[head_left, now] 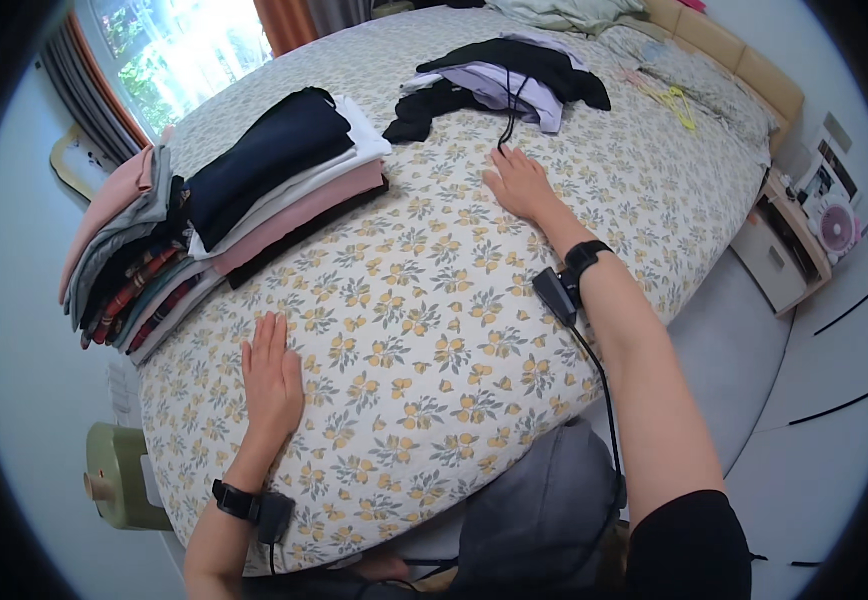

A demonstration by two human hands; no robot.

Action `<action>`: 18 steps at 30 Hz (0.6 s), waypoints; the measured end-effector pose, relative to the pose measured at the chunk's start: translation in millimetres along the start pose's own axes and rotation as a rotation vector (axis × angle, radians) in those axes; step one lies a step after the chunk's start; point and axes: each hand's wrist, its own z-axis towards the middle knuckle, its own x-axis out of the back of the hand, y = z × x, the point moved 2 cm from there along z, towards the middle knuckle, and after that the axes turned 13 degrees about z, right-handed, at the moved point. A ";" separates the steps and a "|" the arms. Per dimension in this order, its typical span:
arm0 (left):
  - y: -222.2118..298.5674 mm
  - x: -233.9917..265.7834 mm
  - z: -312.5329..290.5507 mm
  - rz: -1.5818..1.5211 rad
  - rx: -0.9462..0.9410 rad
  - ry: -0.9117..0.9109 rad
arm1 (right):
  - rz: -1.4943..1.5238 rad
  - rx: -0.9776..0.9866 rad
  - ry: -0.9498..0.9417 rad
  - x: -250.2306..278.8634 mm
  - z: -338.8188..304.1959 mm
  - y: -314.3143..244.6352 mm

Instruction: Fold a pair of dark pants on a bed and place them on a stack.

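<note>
My left hand (pixel 273 375) lies flat on the flowered bedspread (pixel 394 350), fingers stretched and close together, holding nothing. Farther out, my right hand (pixel 521 186) reaches forward over the cover, its thumb apart from the extended fingers. A black cord (pixel 510 122) runs from a loose heap of garments down to those fingertips; they look to touch it, without a visible grip. The heap has a black garment (pixel 514 62) over a lilac one (pixel 539 103). Nearer my left hand stands a pile of folded clothes (pixel 294 205), navy on top, with white, pink and black beneath.
Another folded stack (pixel 129 250) adjoins the first at the bed's left edge. A yellow hanger (pixel 676 105) lies at the far right near the pillows. The headboard (pixel 724 50), a nightstand (pixel 779 250) with a pink fan (pixel 837 228), and a green container (pixel 129 478) surround the bed.
</note>
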 end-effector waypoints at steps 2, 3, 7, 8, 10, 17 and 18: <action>-0.5 2.2 -1.1 0.005 0.016 0.002 | 0.020 0.054 0.105 -9.2 11.8 6.5; 0.0 2.5 -1.5 -0.013 0.024 0.010 | 0.236 0.012 0.163 1.4 11.8 3.7; 0.3 0.6 0.6 -0.071 0.025 0.039 | 0.599 0.003 0.411 17.4 2.4 12.7; 0.8 0.9 0.8 -0.076 0.026 0.042 | 0.674 -0.063 0.391 26.9 -6.1 2.6; 0.3 1.1 2.0 -0.106 0.027 0.056 | 0.794 -0.084 0.323 25.7 -20.2 -8.9; -12.1 -2.3 -5.4 -0.109 0.036 0.104 | 0.882 0.097 -0.228 55.6 -108.8 -120.0; -14.9 -2.9 -6.4 -0.109 0.038 0.113 | 0.854 0.126 -0.315 67.7 -120.9 -138.3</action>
